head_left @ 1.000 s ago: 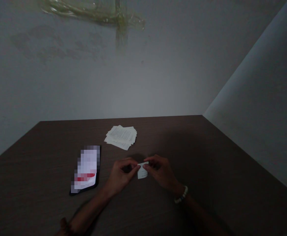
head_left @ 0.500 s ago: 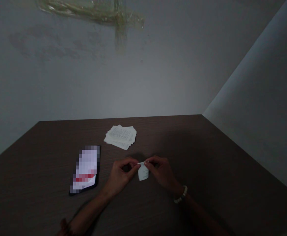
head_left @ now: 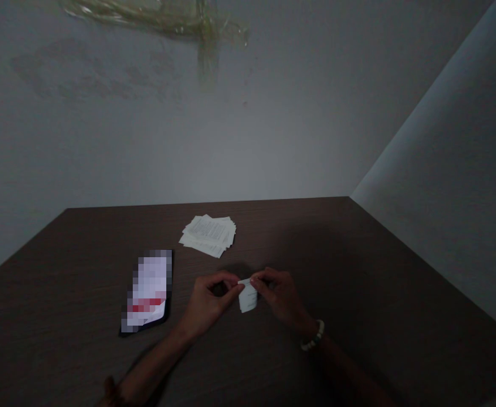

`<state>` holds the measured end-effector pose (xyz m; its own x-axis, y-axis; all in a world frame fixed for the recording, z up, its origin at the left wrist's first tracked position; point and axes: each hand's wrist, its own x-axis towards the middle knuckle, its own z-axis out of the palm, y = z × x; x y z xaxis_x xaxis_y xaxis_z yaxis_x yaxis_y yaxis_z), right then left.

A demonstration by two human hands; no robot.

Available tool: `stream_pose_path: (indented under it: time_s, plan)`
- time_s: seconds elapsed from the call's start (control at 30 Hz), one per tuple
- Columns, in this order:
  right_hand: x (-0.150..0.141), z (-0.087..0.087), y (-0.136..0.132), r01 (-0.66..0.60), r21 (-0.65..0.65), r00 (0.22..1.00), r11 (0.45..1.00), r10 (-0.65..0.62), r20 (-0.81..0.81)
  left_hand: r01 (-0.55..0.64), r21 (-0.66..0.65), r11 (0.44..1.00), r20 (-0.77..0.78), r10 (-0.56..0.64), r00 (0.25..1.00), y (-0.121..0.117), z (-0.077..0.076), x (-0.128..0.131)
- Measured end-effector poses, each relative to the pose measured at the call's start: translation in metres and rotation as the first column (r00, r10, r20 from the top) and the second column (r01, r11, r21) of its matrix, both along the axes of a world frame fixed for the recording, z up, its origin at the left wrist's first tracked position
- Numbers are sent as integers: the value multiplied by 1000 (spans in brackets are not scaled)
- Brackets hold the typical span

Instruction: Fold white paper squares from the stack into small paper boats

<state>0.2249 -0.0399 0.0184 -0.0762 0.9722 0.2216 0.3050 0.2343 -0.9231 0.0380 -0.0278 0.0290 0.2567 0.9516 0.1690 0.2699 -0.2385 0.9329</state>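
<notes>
Between my two hands hangs a small printed slip of paper (head_left: 248, 298), its top edge pinched and its lower part loose. My left hand (head_left: 211, 297) grips the slip's upper left corner between thumb and forefinger. At the upper right corner, my right hand (head_left: 280, 295) pinches it in the same way; a beaded bracelet circles that wrist. Beyond the hands, slightly left, a loose pile of printed paper slips (head_left: 208, 234) lies on the dark wooden table (head_left: 298, 237).
A phone (head_left: 150, 291) with a lit, blurred screen lies left of my left hand. The table's far edge meets a grey wall (head_left: 273, 141) with yellowish tape on it. Another wall (head_left: 455, 186) slants along the right side.
</notes>
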Motion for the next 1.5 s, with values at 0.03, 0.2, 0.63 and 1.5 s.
stream_pose_path:
  time_s: [0.03,0.2,0.63,1.5]
  plan:
    - [0,0,0,5,0,1000,1000,-5,-3,1,-6,1000,3,-1,1000,0,0,0]
    - [0,-1,0,13,23,1000,1000,-14,14,-20,-43,999,-6,20,1000,1,-3,0]
    - [1,1,-2,49,105,997,993,-55,50,39,-62,997,45,-36,998,0,-1,-3]
    - [0,4,-3,29,122,999,992,-31,10,57,-58,997,51,-54,997,-2,1,-1]
